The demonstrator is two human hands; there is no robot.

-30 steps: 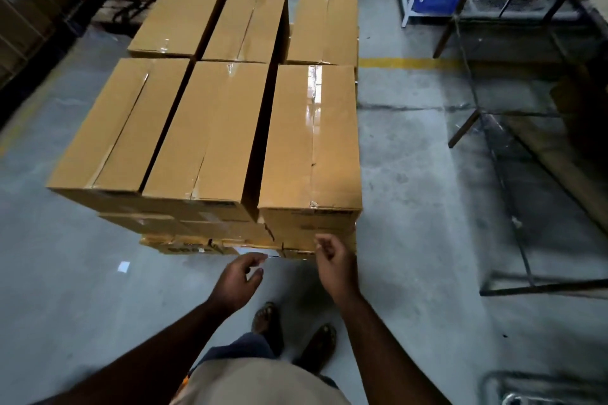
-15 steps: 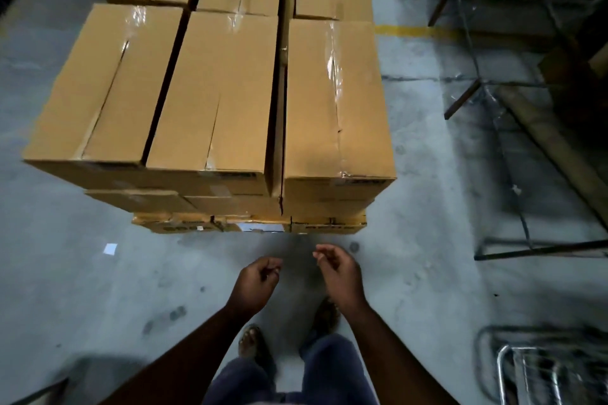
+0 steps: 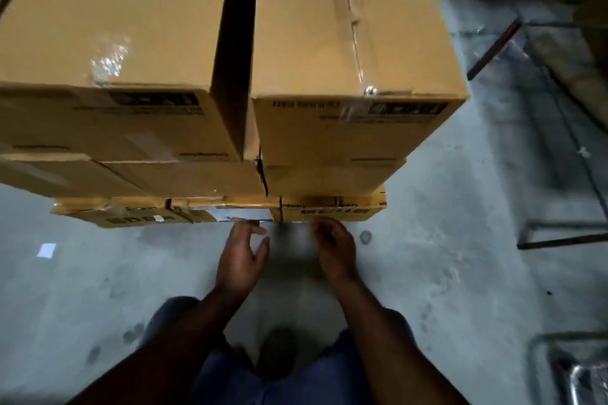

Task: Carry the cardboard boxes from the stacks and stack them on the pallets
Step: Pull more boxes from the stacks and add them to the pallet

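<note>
Head view looks down on stacked cardboard boxes filling the frame from 9 to 1 o'clock, several layers high on the grey concrete floor. Just below centre, toward 6 o'clock, the left hand and right hand reach to the bottom layer's front edge, fingers loosely curled and grasping nothing. A metal frame stands at 3 o'clock.

Bare forearms, blue trousers
</note>
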